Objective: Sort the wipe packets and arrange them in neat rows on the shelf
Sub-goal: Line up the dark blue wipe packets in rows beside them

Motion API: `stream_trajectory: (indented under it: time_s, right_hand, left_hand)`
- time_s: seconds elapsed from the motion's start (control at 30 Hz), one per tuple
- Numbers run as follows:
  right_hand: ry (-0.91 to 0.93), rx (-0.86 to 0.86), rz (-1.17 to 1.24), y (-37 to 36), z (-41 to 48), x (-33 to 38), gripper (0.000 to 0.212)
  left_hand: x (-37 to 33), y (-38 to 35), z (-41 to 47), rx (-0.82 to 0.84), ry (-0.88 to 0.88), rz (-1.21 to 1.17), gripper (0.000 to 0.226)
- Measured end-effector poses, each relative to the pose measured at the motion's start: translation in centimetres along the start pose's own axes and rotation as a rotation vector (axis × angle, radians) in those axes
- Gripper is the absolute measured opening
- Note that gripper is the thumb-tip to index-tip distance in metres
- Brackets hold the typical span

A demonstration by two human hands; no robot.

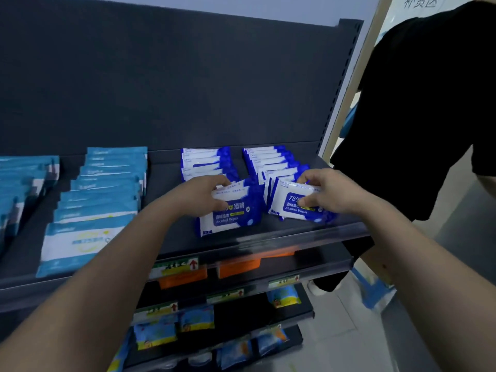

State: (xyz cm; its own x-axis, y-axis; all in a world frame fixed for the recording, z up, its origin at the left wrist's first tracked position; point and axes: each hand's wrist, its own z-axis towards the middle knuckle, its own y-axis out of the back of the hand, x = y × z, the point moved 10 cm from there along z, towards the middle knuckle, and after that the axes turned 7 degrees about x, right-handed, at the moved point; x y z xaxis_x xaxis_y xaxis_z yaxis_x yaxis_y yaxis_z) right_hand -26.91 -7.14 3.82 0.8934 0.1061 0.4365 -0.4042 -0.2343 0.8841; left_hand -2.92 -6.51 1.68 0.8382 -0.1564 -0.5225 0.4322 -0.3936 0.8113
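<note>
On the dark shelf (174, 237) stand two rows of dark-blue-and-white alcohol wipe packets. My left hand (204, 194) grips the front packet (233, 216) of the left blue row (206, 162) by its top edge. My right hand (327, 191) pinches the front packet (292, 208) of the right blue row (271, 159), thumb on its face. To the left run two rows of light-blue packets, one in the middle (102, 194) and one at the far left (21, 183).
A person in black (418, 108) stands close by the shelf's right end. Lower shelves (241, 318) hold orange and blue packets behind price tags. The shelf's front lip (268, 240) runs just below my hands. The dark back panel (174, 84) rises behind the rows.
</note>
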Motion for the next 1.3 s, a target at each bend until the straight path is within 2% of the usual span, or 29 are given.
stream_trajectory:
  time_s: [0.17,0.3,0.4,0.5,0.7,0.8,0.87,1.03,1.1,1.23,1.3]
  right_hand:
    - [0.062,0.183,-0.166,-0.6,3.1,-1.5,0.037]
    - [0.134,0.278,-0.312,-1.9,4.6,-1.9,0.060]
    - [0.178,0.211,-0.364,-2.1,5.7,-2.3,0.064]
    - [0.213,0.122,-0.392,-2.0,6.0,-2.6,0.069]
    - [0.281,0.185,-0.417,-5.4,4.5,-3.9,0.084]
    - [0.288,0.148,-0.389,-5.4,4.2,-3.9,0.088]
    - [0.307,0.084,-0.365,-5.1,4.1,-3.2,0.087]
    - [0.371,-0.270,-0.389,-3.2,3.1,1.5,0.066]
    - [0.430,-0.267,-0.345,-3.8,3.0,4.4,0.061]
    - [0.691,-0.282,-0.265,-6.5,0.9,11.7,0.055]
    - [0.752,-0.225,-0.295,-8.6,-0.5,15.3,0.053]
  left_hand:
    - [0.7,-1.0,1.6,0.084,0.149,0.175,0.059]
    - [0.8,-0.9,2.0,-0.016,0.235,0.242,0.053]
    - [0.4,-0.8,1.6,-0.143,0.254,0.436,0.055]
    - [0.7,-3.0,1.1,-0.141,0.245,0.432,0.063]
    - [0.8,-5.0,0.4,-0.164,0.236,0.473,0.058]
    - [0.4,-5.5,-0.3,-0.187,0.232,0.506,0.059]
    - [0.1,-5.5,-1.2,-0.225,0.243,0.509,0.059]
    - [-0.3,-3.8,-4.6,-0.370,0.339,0.525,0.059]
    - [0.3,-3.1,-6.6,-0.418,0.388,0.561,0.058]
    - [2.8,-2.1,-12.3,-0.481,0.548,0.573,0.046]
    - [4.3,-1.9,-15.9,-0.492,0.648,0.566,0.041]
